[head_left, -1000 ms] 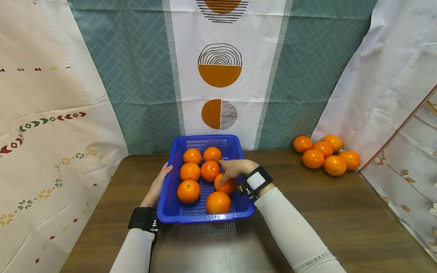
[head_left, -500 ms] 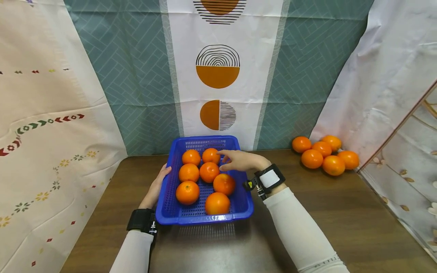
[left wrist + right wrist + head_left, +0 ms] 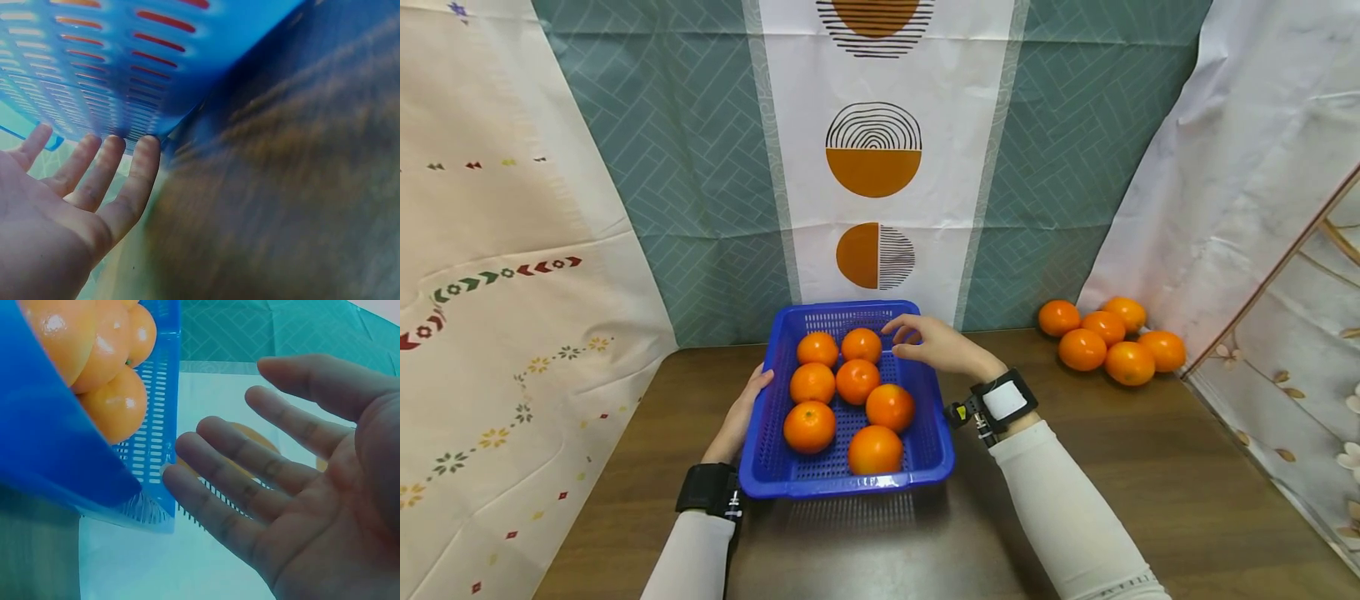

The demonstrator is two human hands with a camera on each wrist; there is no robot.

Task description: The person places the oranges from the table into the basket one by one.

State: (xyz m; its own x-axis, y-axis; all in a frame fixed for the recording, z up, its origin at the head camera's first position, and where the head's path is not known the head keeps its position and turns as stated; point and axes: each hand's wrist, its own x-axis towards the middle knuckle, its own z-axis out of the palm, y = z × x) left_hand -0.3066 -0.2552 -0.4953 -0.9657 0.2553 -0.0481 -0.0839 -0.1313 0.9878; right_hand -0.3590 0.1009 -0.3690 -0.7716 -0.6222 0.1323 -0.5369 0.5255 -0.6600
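Observation:
A blue plastic basket holds several oranges on the wooden table. My left hand is at its left side; in the left wrist view the straight fingertips of that hand touch the slotted outer wall. Above the basket's right rim is my right hand, its fingers spread and slightly bent, with nothing in them. The right wrist view shows the same hand beside the basket wall, its palm visible, and oranges inside.
Several more oranges lie grouped on the table at the back right. Hanging cloths stand behind the table and on both sides. A thin rod-like edge runs along the right cloth.
My right hand has lifted off the orange near the basket's right side and moved back and to the right, over the rim. My left hand stays at the left wall.

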